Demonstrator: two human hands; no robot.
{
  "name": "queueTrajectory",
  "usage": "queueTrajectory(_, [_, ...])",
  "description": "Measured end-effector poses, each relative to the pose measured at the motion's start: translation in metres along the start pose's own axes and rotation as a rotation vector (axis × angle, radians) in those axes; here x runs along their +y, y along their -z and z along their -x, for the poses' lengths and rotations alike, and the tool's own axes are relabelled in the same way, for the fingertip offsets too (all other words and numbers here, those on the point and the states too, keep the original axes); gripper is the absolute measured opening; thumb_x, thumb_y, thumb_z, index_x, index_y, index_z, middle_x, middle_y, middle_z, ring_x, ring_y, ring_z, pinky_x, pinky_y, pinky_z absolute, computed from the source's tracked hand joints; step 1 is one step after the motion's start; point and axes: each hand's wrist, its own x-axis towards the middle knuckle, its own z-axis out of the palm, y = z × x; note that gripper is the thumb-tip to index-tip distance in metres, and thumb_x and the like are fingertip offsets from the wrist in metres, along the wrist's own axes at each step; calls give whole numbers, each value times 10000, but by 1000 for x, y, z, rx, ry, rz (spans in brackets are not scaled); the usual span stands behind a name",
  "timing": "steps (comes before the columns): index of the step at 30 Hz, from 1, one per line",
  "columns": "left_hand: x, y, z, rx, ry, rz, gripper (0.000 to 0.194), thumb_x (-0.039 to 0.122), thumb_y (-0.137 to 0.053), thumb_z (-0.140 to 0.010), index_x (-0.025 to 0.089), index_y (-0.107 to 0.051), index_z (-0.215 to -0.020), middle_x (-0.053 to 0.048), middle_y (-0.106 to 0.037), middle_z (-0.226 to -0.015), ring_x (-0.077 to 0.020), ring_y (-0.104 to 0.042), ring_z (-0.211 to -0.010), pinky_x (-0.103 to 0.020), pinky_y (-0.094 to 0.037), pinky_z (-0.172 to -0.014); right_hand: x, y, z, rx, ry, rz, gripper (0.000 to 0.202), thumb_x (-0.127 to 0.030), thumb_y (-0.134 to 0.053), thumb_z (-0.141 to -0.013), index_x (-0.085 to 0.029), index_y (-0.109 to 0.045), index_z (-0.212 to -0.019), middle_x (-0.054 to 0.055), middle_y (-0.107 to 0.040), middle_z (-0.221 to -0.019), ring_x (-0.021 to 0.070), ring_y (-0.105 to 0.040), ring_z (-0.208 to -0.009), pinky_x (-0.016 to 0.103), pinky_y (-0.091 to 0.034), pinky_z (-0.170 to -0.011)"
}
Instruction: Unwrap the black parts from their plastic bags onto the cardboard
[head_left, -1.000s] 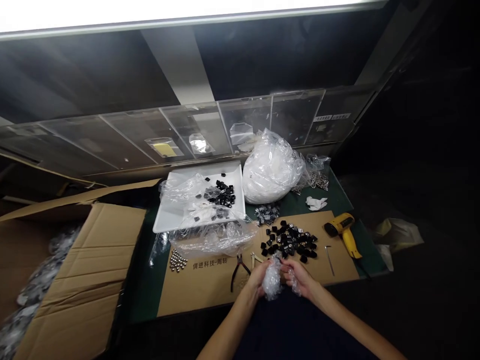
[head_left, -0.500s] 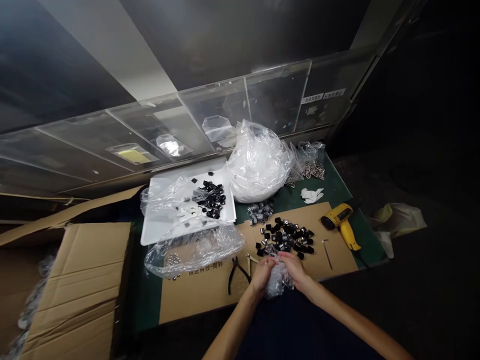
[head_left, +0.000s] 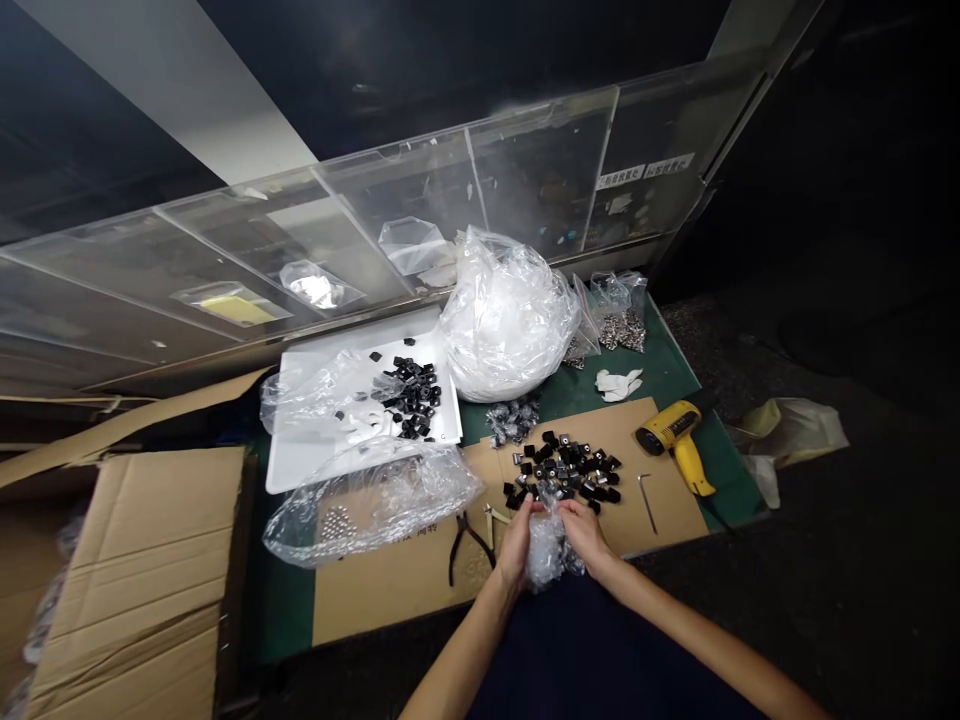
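A clear plastic bag [head_left: 545, 553] with small parts inside hangs between both hands at the table's front edge. My left hand [head_left: 516, 540] grips its left side, fingers closed near the top. On the other side, my right hand [head_left: 587, 535] pinches the bag's gathered neck. What exactly the bag contains is too blurred to name. Just beyond my fingers, many small black blocks [head_left: 570, 465] with metal bits lie on a flat cardboard sheet [head_left: 390, 600]. Black-handled pliers [head_left: 466, 545] and a pale-handled tool [head_left: 491, 522] rest left of my left hand.
A yellow heat gun [head_left: 679, 440] and a hex key [head_left: 647, 502] lie at right. A big clear bag [head_left: 510, 320] stands at the back, beside a white tray [head_left: 285, 460] of black parts. A loose plastic bag [head_left: 375, 505] overlaps the cardboard. An open carton [head_left: 150, 560] stands at left.
The camera view has shifted slightly, so the scene sits a little further left. My left hand has turned more upright on the bag; both hands still hold it.
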Motion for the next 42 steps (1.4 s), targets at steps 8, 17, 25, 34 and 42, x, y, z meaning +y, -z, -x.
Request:
queueTrajectory(8, [2,-8,6,-25,-64,207,382,373,-833,-631,125,-641,-849,-23,-670,-681,-150,-618,-587,-256,-462,-618,-10,-7,-2,36,100,180,234,-355,-583,-740,-201,-689,-880,15,-697,-825,185,-602,-757,254,-454,-672])
queueTrajectory(17, [20,-16,43,-215,-164,348,380,379,-762,-740,158,-646,-1026,-65,-705,-895,-193,-660,-809,-287,-490,-779,-45,-42,14,-112,554,557,504,-489,-353,-957,-228,-578,-1325,75,-513,-1429,249,-379,-1361,465,-228,-1173])
queueTrajectory(25, [71,-16,126,215,-594,-91,274,372,-724,-766,188,-647,-954,-37,-680,-842,-162,-596,-708,-255,-470,-672,-76,-55,59,-189,866,509,512,-428,-262,-997,-220,-456,-1423,102,-395,-1503,279,-351,-1388,508,-282,-1157])
queueTrajectory(34, [241,55,186,639,-1147,-872,297,408,-503,-900,187,-649,-1036,-89,-707,-1031,-227,-645,-937,-318,-480,-839,-66,-30,53,-209,693,441,284,-422,-512,-928,-244,-698,-1049,96,-670,-1131,272,-609,-1065,385,-478,-950])
queueTrajectory(42, [252,93,86,333,-428,-1704,610,532,-668,-675,138,-640,-1140,-252,-624,-1232,-437,-564,-1159,-488,-388,-977,-67,-24,-48,-152,557,708,335,-273,-564,-826,-199,-678,-1132,114,-696,-1115,256,-658,-963,355,-482,-881])
